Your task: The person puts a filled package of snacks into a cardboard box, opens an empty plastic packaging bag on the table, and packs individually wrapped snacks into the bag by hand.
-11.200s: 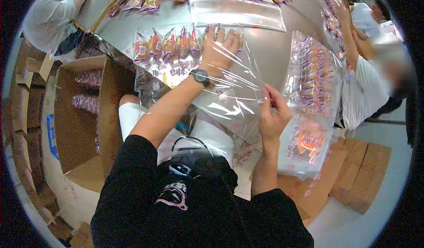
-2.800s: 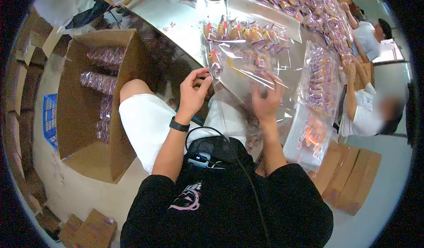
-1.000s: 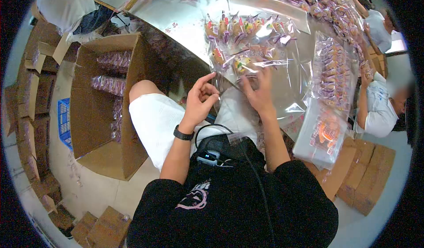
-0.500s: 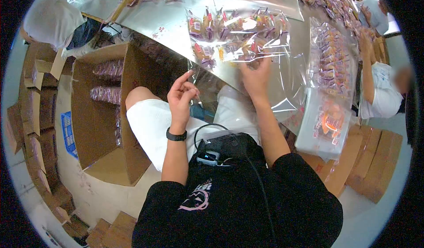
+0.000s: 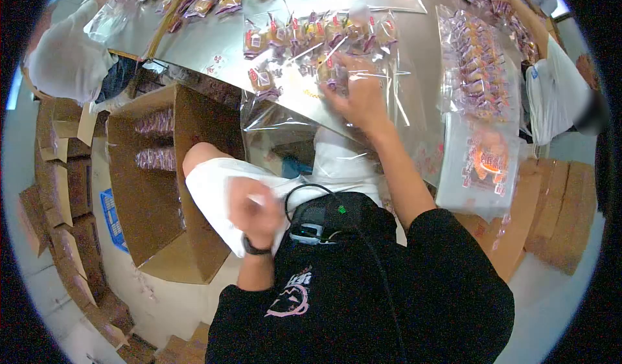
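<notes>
My right hand [image 5: 364,98] is over the metal table, thumb and fingers around a small wrapped snack packet [image 5: 330,72]. Whether it grips the packet directly or through plastic film is unclear. A large clear plastic bag [image 5: 278,114] spreads there, its edge hanging over the table edge toward my lap. Beyond my fingers, several wrapped snacks [image 5: 296,32] stand in a row within the bag; another packet [image 5: 262,80] lies to the left. My left hand [image 5: 256,210] hovers above my left thigh, away from the bag, its fingers smeared by motion.
A filled bag of snacks [image 5: 479,66] lies at the right, above a stack of printed clear bags [image 5: 479,173]. An open cardboard box [image 5: 149,215] with packed snacks stands left. People work at both sides; loose packets [image 5: 214,1] pile up at the back.
My left hand has dropped from the table edge to over my thigh. My right hand has shifted slightly left with a packet. The bag sits further left in view and its near edge hangs lower.
</notes>
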### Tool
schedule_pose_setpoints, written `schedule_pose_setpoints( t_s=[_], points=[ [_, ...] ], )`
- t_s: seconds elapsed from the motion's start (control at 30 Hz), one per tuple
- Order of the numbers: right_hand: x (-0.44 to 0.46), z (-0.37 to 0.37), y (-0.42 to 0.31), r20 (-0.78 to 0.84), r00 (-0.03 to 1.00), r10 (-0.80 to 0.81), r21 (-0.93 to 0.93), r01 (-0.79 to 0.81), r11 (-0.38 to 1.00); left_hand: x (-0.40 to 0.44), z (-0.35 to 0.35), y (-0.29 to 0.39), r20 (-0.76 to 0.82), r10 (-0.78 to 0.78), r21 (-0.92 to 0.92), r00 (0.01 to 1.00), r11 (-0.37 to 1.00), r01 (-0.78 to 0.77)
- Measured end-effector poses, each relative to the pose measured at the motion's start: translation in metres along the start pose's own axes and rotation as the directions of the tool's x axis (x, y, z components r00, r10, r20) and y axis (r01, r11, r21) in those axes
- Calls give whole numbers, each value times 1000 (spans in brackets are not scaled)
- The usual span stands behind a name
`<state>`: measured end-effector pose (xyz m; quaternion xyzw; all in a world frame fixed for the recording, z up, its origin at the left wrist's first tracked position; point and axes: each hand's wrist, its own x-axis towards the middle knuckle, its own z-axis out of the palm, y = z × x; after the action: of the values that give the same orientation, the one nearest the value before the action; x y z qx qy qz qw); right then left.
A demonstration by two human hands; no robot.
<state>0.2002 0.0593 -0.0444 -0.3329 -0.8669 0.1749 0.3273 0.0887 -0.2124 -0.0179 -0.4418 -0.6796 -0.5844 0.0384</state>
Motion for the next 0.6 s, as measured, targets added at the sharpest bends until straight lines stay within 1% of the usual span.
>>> schedule_pose_setpoints(
  t_s=[0.03,0.07,0.1,0.17,0.2,0.27,0.3,0.37,0.4,0.5,0.53,0.6],
  points=[
    [2,-1,-1,-7,1000,-13,-40,13,999,-6,6,21,265,120,-74,957,992,-104],
    [5,-2,-2,-16,999,-30,-79,28,996,-7,22,37,467,118,-74,877,993,-95],
    [8,-2,-1,-54,996,-72,-64,68,996,-8,35,48,647,109,-69,755,994,-84],
    [13,-2,3,-124,981,-148,-45,144,989,-10,59,43,646,80,-8,759,995,-98],
    [15,-2,6,-107,986,-126,-12,125,992,-8,72,37,645,69,16,761,995,-103],
    [10,1,11,-59,996,-69,56,72,996,-1,92,29,564,-10,125,826,989,-73],
    [6,5,17,-43,996,-81,28,82,996,5,102,24,513,-45,182,857,982,-57],
    [2,18,28,-15,993,-115,-19,114,993,10,127,3,458,2,188,889,977,-99],
    [0,19,26,-3,997,-75,-77,75,994,14,138,-9,427,28,194,904,973,-122],
    [5,21,23,-99,993,-70,5,71,997,28,164,-36,381,-6,270,924,957,-105],
    [5,27,26,-146,988,-48,77,59,995,42,166,-33,354,-15,193,935,980,-57],
    [2,30,32,-171,983,-67,79,82,993,61,179,-38,323,-52,203,945,979,-16]
  ],
)
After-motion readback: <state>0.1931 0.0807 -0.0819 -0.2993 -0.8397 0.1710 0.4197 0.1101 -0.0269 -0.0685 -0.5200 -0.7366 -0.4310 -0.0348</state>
